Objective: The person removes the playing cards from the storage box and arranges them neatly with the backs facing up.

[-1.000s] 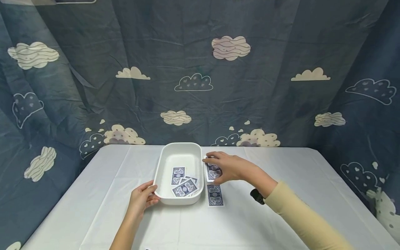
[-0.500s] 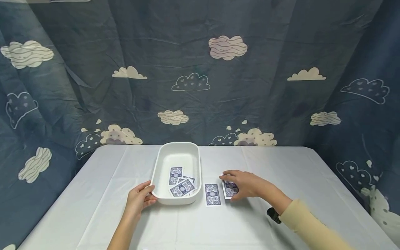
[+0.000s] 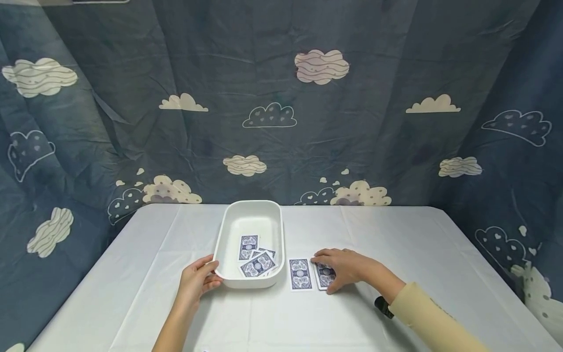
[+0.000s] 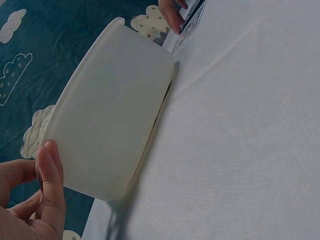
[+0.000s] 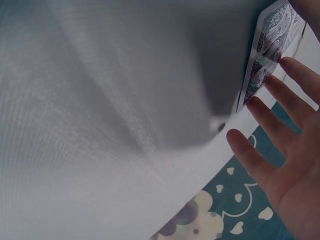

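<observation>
My left hand (image 3: pixel 198 282) pinches the near left corner of a white plastic tray (image 3: pixel 281 220), thumb and fingers on either side of its rim. The tray's outer wall (image 4: pixel 110 110) fills much of the left wrist view. Inside it lie several blue-backed playing cards (image 3: pixel 258 265), face down and partly overlapping. On the right, my right hand (image 3: pixel 347 266) holds a playing card (image 3: pixel 325 277), also back up, by its edges between thumb and fingertips, low over the cloth. The fingertips touch the card's edge (image 5: pixel 265 65) in the right wrist view.
Another face-down playing card (image 3: pixel 301 275) lies on the white tablecloth (image 3: pixel 374 225) between the tray and my right hand. Behind the table hangs a dark blue curtain (image 3: pixel 365 142) with a cloud print.
My right hand has carried its card from beside the tray's right wall rightward and toward me, to the right of the lying card. My left hand stays on the tray.
</observation>
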A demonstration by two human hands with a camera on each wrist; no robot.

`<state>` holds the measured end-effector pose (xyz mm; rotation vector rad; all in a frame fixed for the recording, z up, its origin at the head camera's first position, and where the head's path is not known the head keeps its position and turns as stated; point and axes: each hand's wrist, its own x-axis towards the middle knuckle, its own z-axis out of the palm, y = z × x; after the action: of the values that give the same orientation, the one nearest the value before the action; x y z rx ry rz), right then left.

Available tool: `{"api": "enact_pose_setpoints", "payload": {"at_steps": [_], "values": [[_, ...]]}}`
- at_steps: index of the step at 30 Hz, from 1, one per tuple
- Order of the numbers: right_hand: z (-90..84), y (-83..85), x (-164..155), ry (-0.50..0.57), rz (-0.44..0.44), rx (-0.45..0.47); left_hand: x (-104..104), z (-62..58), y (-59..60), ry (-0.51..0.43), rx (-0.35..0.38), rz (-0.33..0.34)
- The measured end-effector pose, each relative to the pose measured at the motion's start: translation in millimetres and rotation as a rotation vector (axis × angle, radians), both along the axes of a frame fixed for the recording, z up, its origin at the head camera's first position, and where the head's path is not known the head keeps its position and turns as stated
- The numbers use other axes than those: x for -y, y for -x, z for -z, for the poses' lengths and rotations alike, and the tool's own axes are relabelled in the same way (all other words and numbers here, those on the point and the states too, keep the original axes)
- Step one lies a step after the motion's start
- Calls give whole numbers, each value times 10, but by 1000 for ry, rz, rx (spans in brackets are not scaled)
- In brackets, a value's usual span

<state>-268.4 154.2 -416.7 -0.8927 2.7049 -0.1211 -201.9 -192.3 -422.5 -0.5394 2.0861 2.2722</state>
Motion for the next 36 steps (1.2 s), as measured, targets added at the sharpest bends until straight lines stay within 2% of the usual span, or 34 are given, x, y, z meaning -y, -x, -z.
{"api": "enact_pose_setpoints", "payload": {"at_steps": [13,19,24,28,36], "values": [[36,23,-25,-19,-15,-49,4,-28,0,-6,2,8],[32,16,-21,6,-9,-7,4,-22,0,-3,4,7],[-33,13,25,3,38,4,-1,6,-3,-8,3,12],[-184,15,138,9,88,-52,-4,22,3,-6,1,14],[-540,-90,597,52,115,-288,6,8,3,-9,-1,16]]}}
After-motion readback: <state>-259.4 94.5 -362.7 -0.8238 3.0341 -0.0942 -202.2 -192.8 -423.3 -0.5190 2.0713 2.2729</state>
